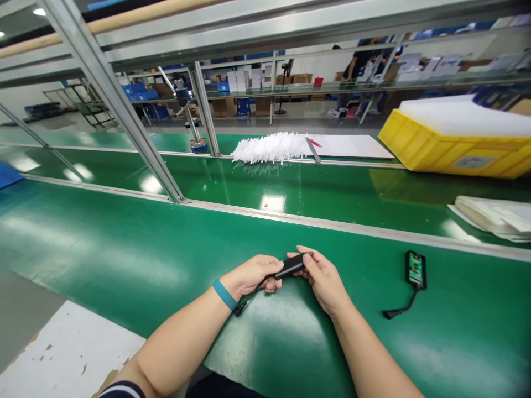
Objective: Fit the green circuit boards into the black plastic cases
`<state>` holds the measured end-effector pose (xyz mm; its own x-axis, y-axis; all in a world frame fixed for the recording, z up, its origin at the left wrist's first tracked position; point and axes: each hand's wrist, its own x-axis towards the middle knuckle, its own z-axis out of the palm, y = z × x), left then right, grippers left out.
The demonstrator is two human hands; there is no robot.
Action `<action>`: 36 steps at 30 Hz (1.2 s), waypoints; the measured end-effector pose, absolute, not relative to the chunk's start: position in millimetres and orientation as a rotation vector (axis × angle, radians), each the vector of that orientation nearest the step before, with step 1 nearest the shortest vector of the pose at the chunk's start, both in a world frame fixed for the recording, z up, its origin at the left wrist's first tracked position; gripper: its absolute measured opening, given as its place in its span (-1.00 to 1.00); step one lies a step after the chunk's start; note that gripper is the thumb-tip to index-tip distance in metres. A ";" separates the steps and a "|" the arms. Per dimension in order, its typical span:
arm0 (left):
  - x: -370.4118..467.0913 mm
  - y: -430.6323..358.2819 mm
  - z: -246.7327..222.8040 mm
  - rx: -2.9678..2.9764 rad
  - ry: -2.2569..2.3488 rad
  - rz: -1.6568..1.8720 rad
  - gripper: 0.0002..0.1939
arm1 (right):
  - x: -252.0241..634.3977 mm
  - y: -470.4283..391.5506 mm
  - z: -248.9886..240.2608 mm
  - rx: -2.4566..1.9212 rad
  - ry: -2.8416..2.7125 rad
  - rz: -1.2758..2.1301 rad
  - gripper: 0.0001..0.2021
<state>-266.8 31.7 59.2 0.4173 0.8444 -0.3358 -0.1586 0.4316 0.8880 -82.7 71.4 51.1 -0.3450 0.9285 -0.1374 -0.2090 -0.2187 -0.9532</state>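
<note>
Above the green bench, both hands hold a slim black plastic device (292,265) with a short cable. My left hand (261,272) grips its cable end, thumb on top. The cable hangs past the wrist, which wears a teal band, and ends in a black connector (239,308). My right hand (321,273) pinches the far end between thumb and fingers. To the right, a similar device (415,269) lies on the bench with its green circuit board exposed. Its cable and plug (390,314) point toward me.
A metal rail (290,219) edges the bench. Beyond it are a bundle of white strips (269,148), a metal ruler (313,150), a white board (348,146) and a yellow bin (456,149). White sheets (493,215) lie at right. A slanted metal post (120,105) rises at left.
</note>
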 end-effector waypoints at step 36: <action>-238.7 18.6 48.1 0.878 0.813 0.785 -0.58 | -71.0 73.2 44.2 -0.996 -1.147 1.714 -0.68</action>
<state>-238.7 18.6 48.1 0.4634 0.8432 -0.2727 -0.2434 0.4169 0.8757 -71.0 73.2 44.2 -0.3455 0.9241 -0.1635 -0.2016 -0.2433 -0.9488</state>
